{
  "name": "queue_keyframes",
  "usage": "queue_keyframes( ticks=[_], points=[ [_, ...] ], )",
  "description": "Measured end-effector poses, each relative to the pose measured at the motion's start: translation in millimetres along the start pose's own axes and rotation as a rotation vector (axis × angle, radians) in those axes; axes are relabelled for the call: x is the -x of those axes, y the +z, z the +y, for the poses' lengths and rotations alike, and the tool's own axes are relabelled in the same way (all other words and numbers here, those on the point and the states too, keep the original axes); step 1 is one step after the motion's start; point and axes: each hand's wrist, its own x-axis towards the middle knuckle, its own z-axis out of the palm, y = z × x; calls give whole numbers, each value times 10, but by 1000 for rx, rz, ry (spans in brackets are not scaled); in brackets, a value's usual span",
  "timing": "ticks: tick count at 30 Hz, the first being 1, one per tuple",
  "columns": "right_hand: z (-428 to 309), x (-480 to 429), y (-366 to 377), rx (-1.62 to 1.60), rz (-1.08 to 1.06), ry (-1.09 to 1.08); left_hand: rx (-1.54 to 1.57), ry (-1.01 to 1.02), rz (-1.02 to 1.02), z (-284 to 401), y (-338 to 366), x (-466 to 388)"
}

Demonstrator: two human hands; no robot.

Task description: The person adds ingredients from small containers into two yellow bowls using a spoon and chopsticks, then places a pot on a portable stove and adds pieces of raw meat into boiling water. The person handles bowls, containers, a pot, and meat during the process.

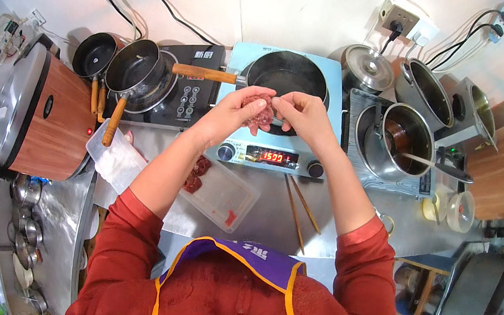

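My left hand (247, 106) holds a lump of raw red meat (259, 110) over the front of a black frying pan (289, 75) with a wooden handle. My right hand (299, 114) is beside the meat, its fingertips close to or touching the lump's right edge; contact is hard to tell. The pan rests on a light-blue induction cooker (233, 149) with a lit red display. Below my left forearm, a clear plastic container (224, 198) holds more red meat pieces (195, 175). A pair of wooden chopsticks (295, 211) lies on the steel counter to its right.
Left stand small black pans (132, 65) on a dark induction cooker (192, 96), and a wood-patterned rice cooker (58, 123). To the right are a pot of brown liquid with a ladle (407, 139), a lidded steel pot (368, 69) and small containers (461, 210). A plastic lid or tray (117, 159) lies left.
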Motion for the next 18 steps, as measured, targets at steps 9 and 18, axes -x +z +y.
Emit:
queue_keyframes(
  ticks=[9,18],
  points=[
    [0,-550,-242,120,14,29,-275,-23,134,196,-102,-528],
    [-56,-719,-228,52,-93,-63,-286,-234,105,302,-229,-713]
  ],
)
